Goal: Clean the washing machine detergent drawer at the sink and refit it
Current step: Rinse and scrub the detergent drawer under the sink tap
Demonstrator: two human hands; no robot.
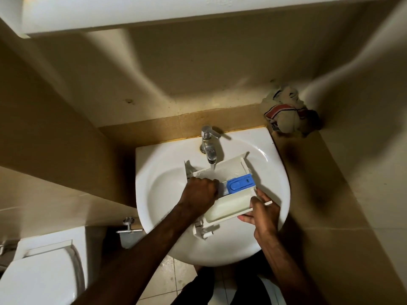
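Note:
A white detergent drawer [229, 204] with a blue insert [240, 183] lies tilted across the white sink [158, 194], under water running from the chrome tap [209, 146]. My left hand [199, 193] is curled into the drawer's middle compartment, knuckles up; whatever its fingers hold is hidden. My right hand [262, 213] grips the drawer's front panel at the lower right, thumb on top and fingers underneath.
A crumpled striped cloth [286, 113] lies on the beige counter behind the sink at the right. A white toilet cistern [44, 271] stands at the lower left, with a wall valve [128, 226] beside the basin. A white ledge spans overhead.

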